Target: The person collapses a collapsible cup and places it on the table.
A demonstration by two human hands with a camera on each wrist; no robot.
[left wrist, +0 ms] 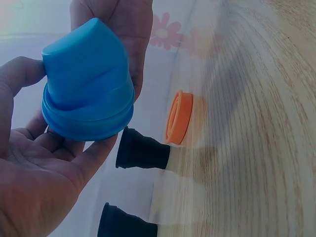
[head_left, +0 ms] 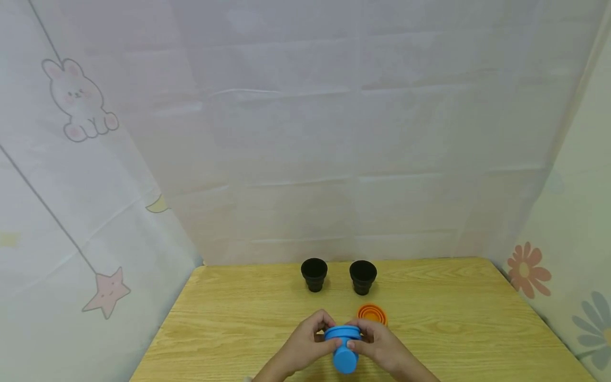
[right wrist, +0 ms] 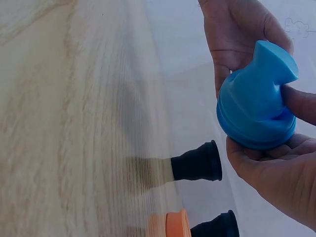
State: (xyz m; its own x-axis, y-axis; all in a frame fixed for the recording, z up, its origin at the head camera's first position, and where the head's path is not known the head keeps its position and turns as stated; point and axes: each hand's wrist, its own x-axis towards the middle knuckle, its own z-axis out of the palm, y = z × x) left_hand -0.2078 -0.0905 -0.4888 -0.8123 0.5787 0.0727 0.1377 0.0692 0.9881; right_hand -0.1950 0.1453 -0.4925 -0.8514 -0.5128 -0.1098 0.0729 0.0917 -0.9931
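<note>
Two black cups (head_left: 314, 275) (head_left: 363, 277) stand beyond one dented blue cup (head_left: 345, 359).

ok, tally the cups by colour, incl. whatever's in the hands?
Black collapsible cups: 2, both extended and upright
Orange collapsible cup: 1, folded flat
Blue collapsible cup: 1, held by the left hand and right hand
Total: 4
</note>
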